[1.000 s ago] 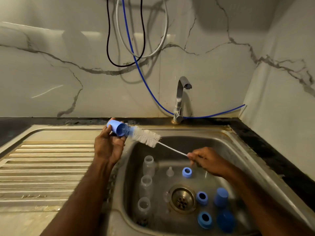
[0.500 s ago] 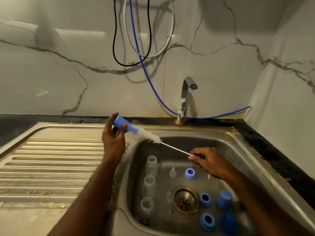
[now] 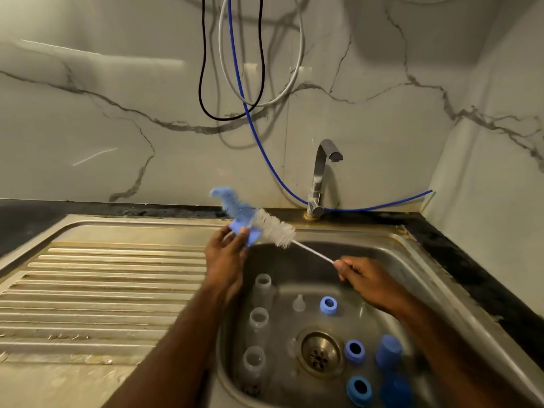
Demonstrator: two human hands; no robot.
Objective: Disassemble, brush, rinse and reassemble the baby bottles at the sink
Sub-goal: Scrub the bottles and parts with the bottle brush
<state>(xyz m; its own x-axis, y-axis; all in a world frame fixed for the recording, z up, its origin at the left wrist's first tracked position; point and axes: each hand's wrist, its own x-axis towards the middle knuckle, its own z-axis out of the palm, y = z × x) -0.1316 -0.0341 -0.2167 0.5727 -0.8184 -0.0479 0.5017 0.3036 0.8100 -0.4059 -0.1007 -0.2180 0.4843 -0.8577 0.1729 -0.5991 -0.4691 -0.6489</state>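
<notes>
Black cable (image 3: 203, 83), blue hose (image 3: 265, 154), grey hose (image 3: 297, 69), veined marble wall (image 3: 88, 128)

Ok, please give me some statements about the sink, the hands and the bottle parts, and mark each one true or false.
1. The right hand holds the brush by its wire handle. True.
2. Water is running from the tap. False: no stream shows under the spout.
3. Three clear bottles stand in a row along the left side of the sink. True.
4. The left hand is empty. False: it grips a blue cap, blurred by motion.
5. Three blue rings lie in the sink. True.
6. The teat lies on the drainboard. False: it stands in the sink, beside a ring.
</notes>
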